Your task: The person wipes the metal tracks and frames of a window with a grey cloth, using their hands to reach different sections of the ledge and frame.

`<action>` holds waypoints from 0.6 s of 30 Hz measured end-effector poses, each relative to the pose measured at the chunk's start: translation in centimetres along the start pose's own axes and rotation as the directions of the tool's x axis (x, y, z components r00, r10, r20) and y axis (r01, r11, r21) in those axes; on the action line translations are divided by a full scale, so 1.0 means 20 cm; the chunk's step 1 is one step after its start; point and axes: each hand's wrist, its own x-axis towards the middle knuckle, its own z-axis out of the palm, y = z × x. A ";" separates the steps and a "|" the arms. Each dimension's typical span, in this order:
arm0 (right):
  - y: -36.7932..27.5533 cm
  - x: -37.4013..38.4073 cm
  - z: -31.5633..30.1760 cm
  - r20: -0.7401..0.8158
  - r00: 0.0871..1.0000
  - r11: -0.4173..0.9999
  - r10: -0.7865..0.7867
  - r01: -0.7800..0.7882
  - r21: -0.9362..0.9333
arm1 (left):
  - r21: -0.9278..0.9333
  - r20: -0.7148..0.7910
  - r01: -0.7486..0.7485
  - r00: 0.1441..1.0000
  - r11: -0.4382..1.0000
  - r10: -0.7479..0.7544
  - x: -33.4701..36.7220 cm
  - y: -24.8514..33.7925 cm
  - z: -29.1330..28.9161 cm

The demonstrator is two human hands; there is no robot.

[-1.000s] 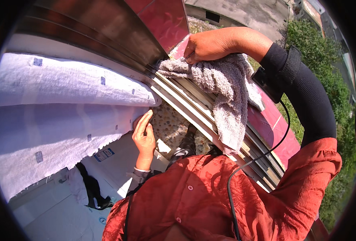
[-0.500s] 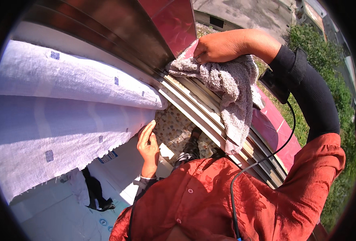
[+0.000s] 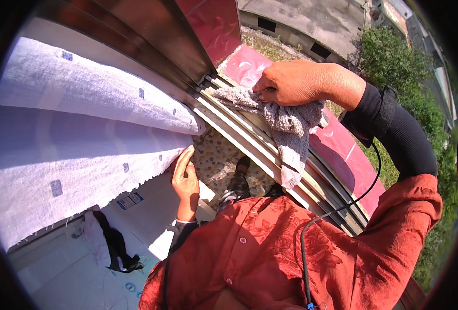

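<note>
My right hand (image 3: 297, 82) is closed on a grey-brown terry rag (image 3: 289, 124), with its fingers curled into the upper part. The rag lies bunched across the pale window track (image 3: 249, 134), and one end hangs down toward my body. What lies under the rag is hidden. My left hand (image 3: 186, 181) is raised beside the edge of a white curtain (image 3: 105, 137) with small blue squares. Its fingers are stretched out and hold nothing; whether the fingertips touch the curtain I cannot tell.
Outside the track runs a red tiled ledge (image 3: 342, 150), with greenery (image 3: 399, 67) beyond. A dark window frame (image 3: 146, 31) stands at the far end. A black cable (image 3: 337, 209) loops from my right wrist. At lower left, a black cloth (image 3: 116, 245) lies on a white surface.
My right hand has come nearer along the track, bunching the rag beneath it. My left hand stays beside the curtain with fingers extended. The view has shifted slightly.
</note>
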 end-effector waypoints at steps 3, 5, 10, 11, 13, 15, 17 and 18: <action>-0.03 -0.22 0.07 -0.029 1.000 0.998 -0.013 0.015 0.062 | 0.071 -0.024 -0.058 0.998 0.996 0.060 -0.05 0.07 -0.03; -0.04 -0.36 0.13 0.003 1.000 0.998 0.025 -0.025 0.051 | 0.085 -0.005 -0.095 0.995 0.992 0.096 -0.06 0.09 -0.01; -0.09 -0.73 0.31 -0.011 0.994 0.993 0.107 -0.106 0.044 | 0.069 0.040 -0.153 0.988 0.986 0.151 -0.09 0.18 0.07; -0.10 -0.82 0.34 -0.027 0.992 0.992 0.121 -0.119 0.051 | 0.062 0.037 -0.175 0.984 0.983 0.173 -0.11 0.20 0.09; -0.14 -0.95 0.35 0.009 0.989 0.988 0.146 -0.146 0.058 | 0.072 0.021 -0.213 0.977 0.975 0.212 -0.14 0.25 0.09; -0.16 -1.11 0.42 0.023 0.983 0.982 0.184 -0.185 0.045 | 0.033 0.004 -0.230 0.973 0.973 0.230 -0.15 0.27 0.14; -0.18 -1.26 0.47 0.054 0.971 0.969 0.232 -0.235 0.071 | 0.012 0.005 -0.255 0.967 0.967 0.255 -0.17 0.31 0.17; -0.19 -1.31 0.49 0.070 0.966 0.963 0.251 -0.256 0.086 | 0.006 0.004 -0.266 0.964 0.964 0.266 -0.18 0.32 0.18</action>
